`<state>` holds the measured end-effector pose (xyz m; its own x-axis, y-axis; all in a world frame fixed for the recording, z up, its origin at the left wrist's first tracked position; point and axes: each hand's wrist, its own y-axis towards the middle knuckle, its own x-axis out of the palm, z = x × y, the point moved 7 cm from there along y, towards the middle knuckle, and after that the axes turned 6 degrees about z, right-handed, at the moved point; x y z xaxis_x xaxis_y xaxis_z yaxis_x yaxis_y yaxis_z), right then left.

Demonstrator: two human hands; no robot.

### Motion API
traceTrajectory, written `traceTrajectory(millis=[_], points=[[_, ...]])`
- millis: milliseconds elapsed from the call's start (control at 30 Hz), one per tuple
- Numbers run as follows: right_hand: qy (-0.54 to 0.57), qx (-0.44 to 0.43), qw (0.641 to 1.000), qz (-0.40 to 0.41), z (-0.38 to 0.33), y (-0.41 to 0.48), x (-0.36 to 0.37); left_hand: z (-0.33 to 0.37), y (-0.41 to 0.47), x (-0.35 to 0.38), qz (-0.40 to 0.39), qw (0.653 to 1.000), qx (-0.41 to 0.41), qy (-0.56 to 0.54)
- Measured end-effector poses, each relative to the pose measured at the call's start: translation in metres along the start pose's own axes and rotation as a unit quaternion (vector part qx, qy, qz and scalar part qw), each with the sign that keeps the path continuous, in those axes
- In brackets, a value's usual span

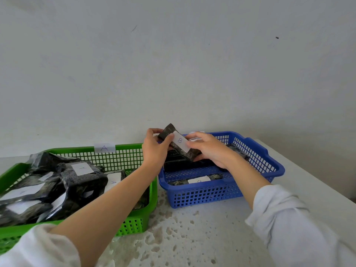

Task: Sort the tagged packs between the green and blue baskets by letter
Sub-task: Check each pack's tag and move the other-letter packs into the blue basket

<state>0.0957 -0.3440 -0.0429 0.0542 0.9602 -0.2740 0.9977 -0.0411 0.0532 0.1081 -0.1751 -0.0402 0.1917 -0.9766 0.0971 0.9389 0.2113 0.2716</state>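
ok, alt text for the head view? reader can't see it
The left hand and right hand hold a dark pack tagged B by its ends over the blue basket. Beside it, a green basket labelled A holds dark packs tagged A. Both baskets sit on a speckled white table against a wall.

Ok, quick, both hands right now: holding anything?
Left hand: gripping the B-tagged pack.
Right hand: gripping the same pack.
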Motion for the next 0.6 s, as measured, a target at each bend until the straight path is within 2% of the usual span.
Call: traceTrajectory(millis=[33, 100, 167, 267, 333, 433, 500, 600], points=[[0.002, -0.008, 1.0, -0.006, -0.002, 0.0, 0.002, 0.003, 0.0, -0.002, -0.002, 0.999, 0.018, 0.027], [-0.001, -0.014, 1.0, 0.011, -0.003, 0.001, -0.004, 0.012, 0.002, -0.008, 0.005, 0.982, 0.106, 0.16], [-0.007, -0.004, 0.999, 0.046, 0.0, 0.001, -0.02, 0.014, 0.006, -0.012, -0.004, 0.926, 0.182, 0.331], [-0.045, 0.023, 0.991, 0.124, 0.011, -0.002, -0.052, -0.005, 0.011, -0.011, -0.073, 0.851, 0.161, 0.494], [-0.052, 0.032, 0.977, 0.203, 0.019, -0.004, -0.077, -0.017, 0.011, -0.008, -0.112, 0.827, 0.139, 0.533], [-0.037, 0.046, 0.952, 0.302, 0.029, -0.009, -0.111, -0.016, 0.011, -0.003, -0.118, 0.827, 0.148, 0.529], [-0.069, 0.056, 0.938, 0.334, 0.035, -0.011, -0.126, -0.013, 0.012, -0.002, -0.115, 0.83, 0.143, 0.527], [-0.186, 0.079, 0.917, 0.343, 0.045, -0.005, -0.138, -0.015, 0.012, -0.001, -0.107, 0.827, 0.138, 0.534]])
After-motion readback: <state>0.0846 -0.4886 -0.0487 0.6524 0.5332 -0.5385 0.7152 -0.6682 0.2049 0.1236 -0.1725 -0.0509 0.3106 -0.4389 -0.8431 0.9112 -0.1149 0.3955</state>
